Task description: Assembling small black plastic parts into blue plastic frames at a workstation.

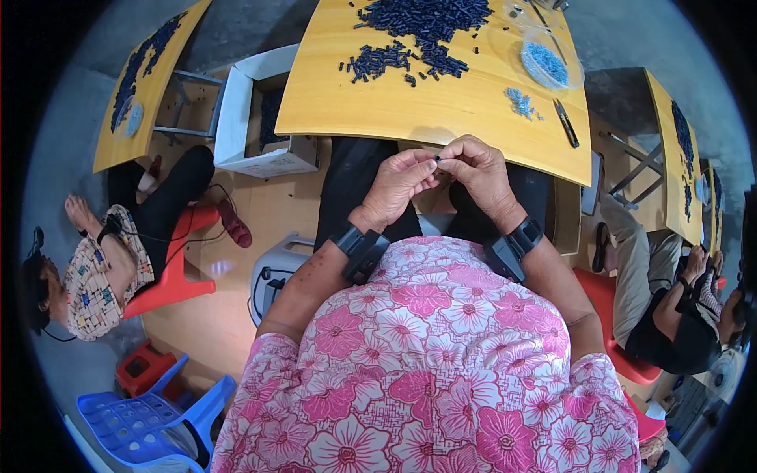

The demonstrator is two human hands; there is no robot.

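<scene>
My left hand [396, 186] and my right hand [481, 175] meet just in front of the near table edge, above my lap. Between the fingertips is a tiny black piece [438, 158], which my left thumb and forefinger pinch. My right thumb and forefinger are closed against the same spot; whatever else they hold is too small to make out. On the yellow table [331, 110] lies a large heap of short black tube-like pieces [426, 20], with a looser cluster [378, 61] nearer me. A few small clear-bluish pieces [520, 102] lie to the right.
A round clear tub [546, 63] of bluish pieces and black-handled snips [566, 124] sit at the table's right. A white carton [256, 118] stands left of the table. Co-workers sit at both sides, at similar tables. A blue plastic chair [146, 414] is at lower left.
</scene>
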